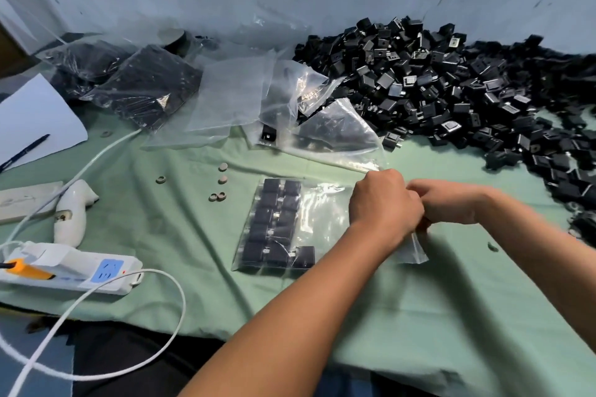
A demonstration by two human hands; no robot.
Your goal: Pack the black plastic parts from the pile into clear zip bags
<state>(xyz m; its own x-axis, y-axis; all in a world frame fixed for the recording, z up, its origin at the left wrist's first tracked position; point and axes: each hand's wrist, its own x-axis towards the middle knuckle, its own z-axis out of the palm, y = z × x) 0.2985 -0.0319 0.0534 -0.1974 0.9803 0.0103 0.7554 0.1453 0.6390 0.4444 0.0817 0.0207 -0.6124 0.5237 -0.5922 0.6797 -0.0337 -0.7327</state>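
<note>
The clear zip bag [290, 222], holding black parts [275, 226] in rows, lies on the green cloth [419, 300]; left hand [385, 201] and right hand [448, 203] pinch its open end with curled fingers; the pile [451, 87] sits behind.

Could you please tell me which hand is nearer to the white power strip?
Left. The left hand grips the zip bag's open end, nearer the power strip at the table's left edge. The right hand sits just beyond it, farther right, also gripping the bag.
</note>
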